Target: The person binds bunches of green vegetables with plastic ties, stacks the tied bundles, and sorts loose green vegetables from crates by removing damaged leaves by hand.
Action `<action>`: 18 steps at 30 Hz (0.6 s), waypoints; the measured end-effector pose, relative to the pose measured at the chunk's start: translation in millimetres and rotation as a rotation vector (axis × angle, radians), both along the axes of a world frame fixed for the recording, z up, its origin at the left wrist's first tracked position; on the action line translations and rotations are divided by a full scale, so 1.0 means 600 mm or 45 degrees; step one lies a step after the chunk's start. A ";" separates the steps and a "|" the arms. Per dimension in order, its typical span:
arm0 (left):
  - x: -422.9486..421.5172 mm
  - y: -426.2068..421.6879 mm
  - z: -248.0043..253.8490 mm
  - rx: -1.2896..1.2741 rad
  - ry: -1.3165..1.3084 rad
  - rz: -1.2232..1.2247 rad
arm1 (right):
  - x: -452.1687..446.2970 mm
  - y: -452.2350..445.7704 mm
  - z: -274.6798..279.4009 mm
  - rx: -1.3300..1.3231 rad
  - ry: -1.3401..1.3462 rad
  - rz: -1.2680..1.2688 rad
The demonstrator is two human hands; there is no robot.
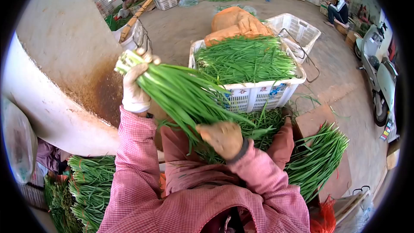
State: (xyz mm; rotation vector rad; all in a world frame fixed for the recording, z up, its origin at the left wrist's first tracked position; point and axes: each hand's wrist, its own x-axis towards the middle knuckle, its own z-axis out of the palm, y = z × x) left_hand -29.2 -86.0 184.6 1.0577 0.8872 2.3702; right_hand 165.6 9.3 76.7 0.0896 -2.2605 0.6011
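My left hand [137, 87], in a pale glove, is closed round the white stem end of a bunch of long green leafy stalks [181, 90], raised at the left. The leaves slope down to the right. Beside their lower tips is my bare right hand [224, 138], blurred, its fingers too smeared to read. Beyond the bunch stands a white plastic crate [258, 97] heaped with more green stalks [246, 60]. Loose stalks [263, 125] lie on the floor between my legs and the crate.
Bundled greens [317, 159] rest on cardboard at the right, and tied bundles [92, 190] are stacked at the lower left. An orange sack [237, 23] and an empty crate [297, 28] stand behind. A scooter [381, 73] is at the right; a person [338, 8] sits far back.
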 end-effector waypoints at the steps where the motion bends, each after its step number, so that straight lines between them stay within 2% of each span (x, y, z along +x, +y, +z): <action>1: -0.013 -0.008 -0.012 0.074 0.005 -0.051 | 0.027 -0.004 -0.002 0.009 0.046 0.109; 2: -0.024 -0.016 -0.021 0.141 -0.005 -0.117 | 0.054 -0.005 0.009 -0.096 0.020 0.229; 3: -0.034 -0.025 -0.028 0.204 -0.018 -0.182 | 0.078 -0.001 0.011 -0.055 0.042 0.193; 5: -0.032 -0.035 -0.029 0.176 0.078 -0.127 | 0.092 0.026 -0.017 -0.310 0.140 0.149; 7: -0.020 -0.037 -0.024 0.167 0.095 -0.116 | 0.096 0.056 -0.020 -0.404 0.049 -0.332; 9: -0.009 -0.035 -0.022 0.156 0.150 -0.143 | 0.096 0.068 -0.016 -0.697 0.072 -0.373; 11: 0.002 -0.032 -0.021 0.143 0.176 -0.187 | 0.081 0.075 0.000 -0.352 0.186 -0.289; 13: 0.011 -0.031 -0.025 0.134 0.178 -0.207 | 0.061 0.058 0.038 -0.061 -0.041 -0.468; 15: 0.023 -0.028 -0.021 0.136 0.165 -0.213 | 0.021 0.053 0.022 -0.026 -0.214 -0.526; 16: 0.029 -0.029 -0.012 0.122 0.205 -0.140 | 0.008 0.055 0.012 -0.179 -0.577 -0.460; 17: 0.031 -0.031 -0.006 0.105 0.243 -0.061 | 0.000 0.073 -0.047 -0.363 -0.736 -0.464; 18: 0.003 -0.040 0.008 0.153 0.258 -0.167 | -0.007 0.091 -0.106 -0.543 -0.900 -0.488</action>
